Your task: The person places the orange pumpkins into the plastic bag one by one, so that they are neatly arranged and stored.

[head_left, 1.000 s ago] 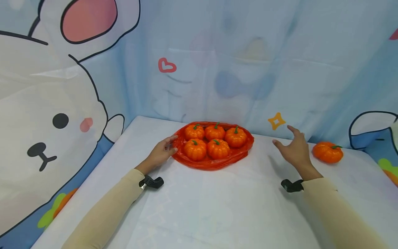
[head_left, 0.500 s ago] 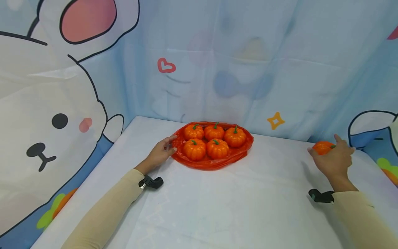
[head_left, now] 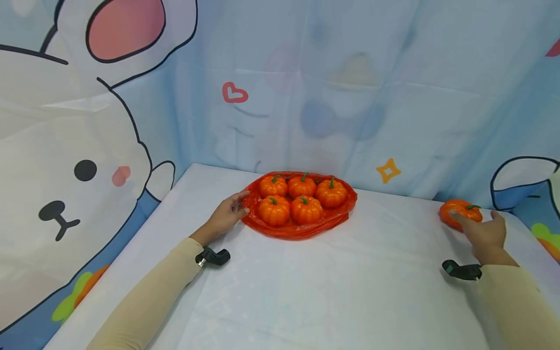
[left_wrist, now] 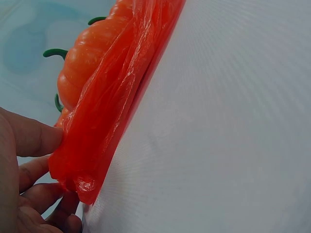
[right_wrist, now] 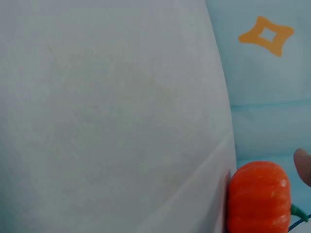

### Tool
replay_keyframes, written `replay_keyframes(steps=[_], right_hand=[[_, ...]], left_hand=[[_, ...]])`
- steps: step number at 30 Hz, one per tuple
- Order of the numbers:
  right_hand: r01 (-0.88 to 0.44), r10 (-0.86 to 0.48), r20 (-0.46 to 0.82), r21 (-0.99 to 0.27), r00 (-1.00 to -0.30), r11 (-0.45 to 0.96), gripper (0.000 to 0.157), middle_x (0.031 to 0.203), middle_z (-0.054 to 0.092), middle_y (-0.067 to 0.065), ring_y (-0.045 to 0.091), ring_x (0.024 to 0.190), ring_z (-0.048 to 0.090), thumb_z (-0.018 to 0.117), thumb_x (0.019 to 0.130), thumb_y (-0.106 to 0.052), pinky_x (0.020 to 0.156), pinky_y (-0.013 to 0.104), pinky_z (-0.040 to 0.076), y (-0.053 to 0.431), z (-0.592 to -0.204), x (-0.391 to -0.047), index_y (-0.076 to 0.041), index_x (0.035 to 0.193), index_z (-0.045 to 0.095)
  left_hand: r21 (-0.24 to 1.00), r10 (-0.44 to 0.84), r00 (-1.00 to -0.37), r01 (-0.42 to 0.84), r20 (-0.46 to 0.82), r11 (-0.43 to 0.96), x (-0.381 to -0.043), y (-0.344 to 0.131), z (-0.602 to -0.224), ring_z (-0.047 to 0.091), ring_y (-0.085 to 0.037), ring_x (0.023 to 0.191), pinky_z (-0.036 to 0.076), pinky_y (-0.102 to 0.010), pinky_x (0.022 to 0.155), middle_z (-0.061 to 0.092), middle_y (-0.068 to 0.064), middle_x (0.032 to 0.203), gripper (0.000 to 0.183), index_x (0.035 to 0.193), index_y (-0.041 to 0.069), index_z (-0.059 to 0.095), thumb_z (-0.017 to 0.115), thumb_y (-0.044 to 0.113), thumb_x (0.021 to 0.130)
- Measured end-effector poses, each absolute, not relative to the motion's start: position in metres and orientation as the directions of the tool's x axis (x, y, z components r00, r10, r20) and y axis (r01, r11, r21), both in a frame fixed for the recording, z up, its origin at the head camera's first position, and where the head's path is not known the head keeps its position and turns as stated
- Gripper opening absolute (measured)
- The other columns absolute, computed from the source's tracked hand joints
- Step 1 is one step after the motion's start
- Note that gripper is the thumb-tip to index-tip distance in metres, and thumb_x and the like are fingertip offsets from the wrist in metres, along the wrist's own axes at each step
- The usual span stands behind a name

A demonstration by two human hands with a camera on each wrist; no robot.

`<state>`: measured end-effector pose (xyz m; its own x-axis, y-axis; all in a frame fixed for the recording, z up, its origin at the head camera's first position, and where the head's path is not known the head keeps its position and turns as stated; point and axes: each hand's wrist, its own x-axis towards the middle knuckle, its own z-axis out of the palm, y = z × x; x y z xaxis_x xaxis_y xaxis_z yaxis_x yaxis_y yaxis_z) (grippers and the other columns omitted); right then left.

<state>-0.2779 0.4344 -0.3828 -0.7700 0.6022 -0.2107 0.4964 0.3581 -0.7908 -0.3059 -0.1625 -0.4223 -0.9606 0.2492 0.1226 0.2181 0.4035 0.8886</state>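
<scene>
A red plastic bag (head_left: 297, 233), its mouth spread wide, holds several small orange pumpkins (head_left: 306, 210) with green stems. At its left edge, my left hand (head_left: 224, 215) grips the rim; the left wrist view shows thumb and fingers on either side of the crinkled film (left_wrist: 104, 126). A lone pumpkin (head_left: 455, 209) lies on its side at the far right, stem to the right. My right hand (head_left: 486, 236) is just in front of it with thumb and fingers spread, overlapping its lower edge. In the right wrist view a fingertip (right_wrist: 303, 167) shows apart from that pumpkin (right_wrist: 260, 199).
A white cloth covers the table (head_left: 328, 291). Behind it hangs a light blue printed curtain (head_left: 280, 97), close behind the bag and the lone pumpkin. A large white cartoon animal (head_left: 78, 136) is printed on its left side.
My right hand has moved right, passing over the lone pumpkin and drawing back to its near side. The left hand has stayed at the bag's rim, and the pumpkins have not moved.
</scene>
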Motion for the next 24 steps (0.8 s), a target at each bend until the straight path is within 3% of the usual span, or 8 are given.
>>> replay_keyframes(steps=[7, 15, 24], right_hand=[[0.504, 0.604, -0.237, -0.803, -0.761, 0.318, 0.097, 0.163, -0.014, 0.021, 0.044, 0.152, 0.002, 0.051, 0.096, -0.048, 0.119, 0.058, 0.022, 0.440, -0.391, -0.290, -0.006, 0.156, -0.012], [0.510, 0.579, -0.264, -0.801, -0.772, 0.314, 0.109, 0.162, -0.016, 0.023, 0.046, 0.151, 0.002, 0.056, 0.090, -0.059, 0.118, 0.058, 0.024, 0.443, -0.394, -0.296, -0.007, 0.156, -0.014], [0.509, 0.575, -0.254, -0.791, -0.778, 0.339, 0.109, 0.163, -0.011, 0.025, 0.047, 0.150, 0.007, 0.056, 0.090, -0.059, 0.117, 0.059, 0.027, 0.449, -0.398, -0.302, -0.005, 0.156, -0.012]], left_hand=[[0.885, 0.244, -0.961, 0.222, 0.129, 0.408, -0.307, -0.163, -0.423, 0.032, -0.033, 0.147, 0.028, -0.050, 0.121, 0.038, -0.014, 0.157, 0.054, 0.149, 0.008, 0.041, 0.058, 0.009, 0.097], [0.885, 0.238, -0.963, 0.221, 0.129, 0.411, -0.309, -0.164, -0.426, 0.033, -0.033, 0.146, 0.029, -0.050, 0.120, 0.039, -0.014, 0.156, 0.055, 0.149, 0.008, 0.041, 0.058, 0.009, 0.097], [0.884, 0.227, -0.967, 0.202, 0.113, 0.422, -0.309, -0.164, -0.426, 0.035, -0.030, 0.146, 0.030, -0.049, 0.120, 0.041, -0.013, 0.155, 0.054, 0.149, 0.010, 0.042, 0.058, 0.012, 0.097]])
